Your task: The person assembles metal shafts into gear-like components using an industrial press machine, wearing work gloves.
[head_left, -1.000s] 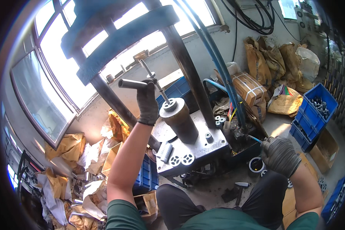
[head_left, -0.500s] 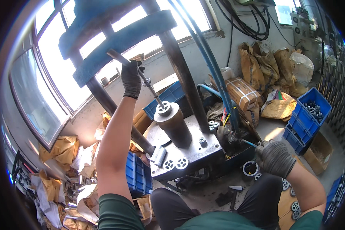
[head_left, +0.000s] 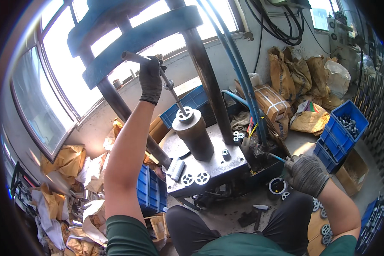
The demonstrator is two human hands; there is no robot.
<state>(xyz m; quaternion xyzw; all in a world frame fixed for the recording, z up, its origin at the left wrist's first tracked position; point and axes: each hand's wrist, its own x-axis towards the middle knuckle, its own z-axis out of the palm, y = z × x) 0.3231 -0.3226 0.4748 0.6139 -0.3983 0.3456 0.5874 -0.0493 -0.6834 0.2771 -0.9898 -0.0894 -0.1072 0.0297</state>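
Observation:
My left hand (head_left: 150,81), in a dark glove, is closed around a thick grey metal tube (head_left: 133,56) under the press's blue crossbeam. Leaning beside its fingers is a thinner metal shaft (head_left: 176,97) with a collar (head_left: 169,85); whether the fingers also grip it I cannot tell. The shaft's lower end meets a spoked metal disc (head_left: 184,112) on top of a dark upright cylinder (head_left: 195,138). That cylinder stands on the press's steel table (head_left: 219,168). To the right, my gloved right hand (head_left: 306,174) grips a thin lever (head_left: 277,157) with a blue section.
A silver cylinder (head_left: 177,169), two spoked discs (head_left: 195,178) and a small ring-shaped part (head_left: 225,154) lie on the press table's front. Steel posts (head_left: 209,81) flank the cylinder. Blue crates (head_left: 344,123) stand right, paper sacks (head_left: 281,79) behind. A knife (head_left: 261,207) lies below.
The thick tube in my left hand has swung flatter, out of line with the thin shaft. My right hand stays on the lever. The whole view has shifted slightly.

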